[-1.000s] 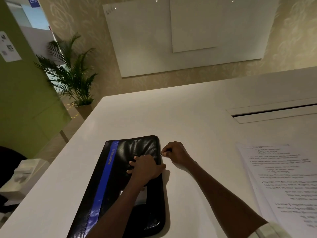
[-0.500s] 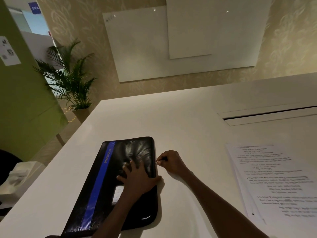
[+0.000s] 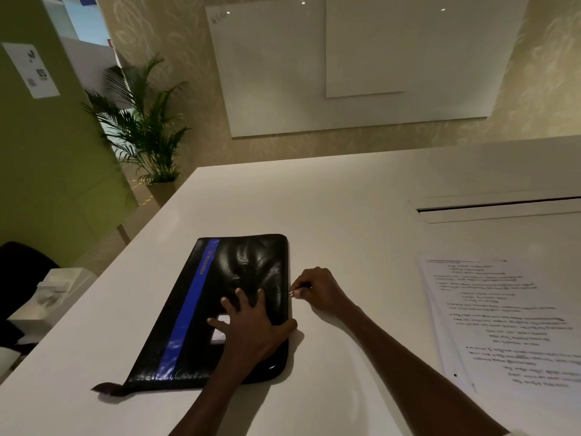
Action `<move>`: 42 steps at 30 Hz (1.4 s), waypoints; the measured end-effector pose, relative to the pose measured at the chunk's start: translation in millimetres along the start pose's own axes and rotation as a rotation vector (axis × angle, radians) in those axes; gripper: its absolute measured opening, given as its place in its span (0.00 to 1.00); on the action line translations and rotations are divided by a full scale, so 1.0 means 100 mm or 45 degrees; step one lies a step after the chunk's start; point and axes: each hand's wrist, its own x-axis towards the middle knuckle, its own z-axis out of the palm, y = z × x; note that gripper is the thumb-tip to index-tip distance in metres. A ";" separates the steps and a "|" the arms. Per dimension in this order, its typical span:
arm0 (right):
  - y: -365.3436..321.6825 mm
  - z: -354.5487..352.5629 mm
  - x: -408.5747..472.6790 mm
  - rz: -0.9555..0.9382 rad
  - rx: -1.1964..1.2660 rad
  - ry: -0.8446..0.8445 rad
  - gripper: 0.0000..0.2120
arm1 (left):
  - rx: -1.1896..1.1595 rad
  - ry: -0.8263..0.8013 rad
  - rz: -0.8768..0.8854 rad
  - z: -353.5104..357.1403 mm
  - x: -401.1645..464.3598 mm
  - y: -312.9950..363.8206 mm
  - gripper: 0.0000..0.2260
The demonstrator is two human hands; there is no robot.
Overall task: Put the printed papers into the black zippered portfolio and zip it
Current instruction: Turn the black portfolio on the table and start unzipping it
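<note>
Head view, the only one we have: we see a flat black leather zippered portfolio with a blue stripe lying closed on the white matte table, near its left edge, long side running away from us. The left hand lies palm down on the portfolio's cover, fingers spread apart and pressing flat, thumb at the right edge of the case; it partly covers a small white label on the cover. The right hand sits on the table just beside the portfolio's right edge, thumb and forefinger pinched together on a small silver zipper pull about halfway along that edge. We cannot tell how much of the zip is undone. The stack of white printed papers lies on the table well apart to the right, outside the portfolio, sheets slightly fanned, text blurred. Behind them a long cable slot is set in the tabletop. Off the table we see a potted green palm at left, a large white wall board, and a white tissue box low left.
</note>
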 end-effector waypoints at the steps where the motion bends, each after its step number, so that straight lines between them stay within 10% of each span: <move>1: -0.02 -0.01 -0.05 -0.021 0.003 -0.025 0.06 | -0.001 0.001 -0.002 0.01 0.01 0.00 0.47; 42: -0.41 0.09 -1.20 0.023 -0.139 -0.005 0.07 | -0.106 0.054 0.233 0.01 0.16 -0.57 0.28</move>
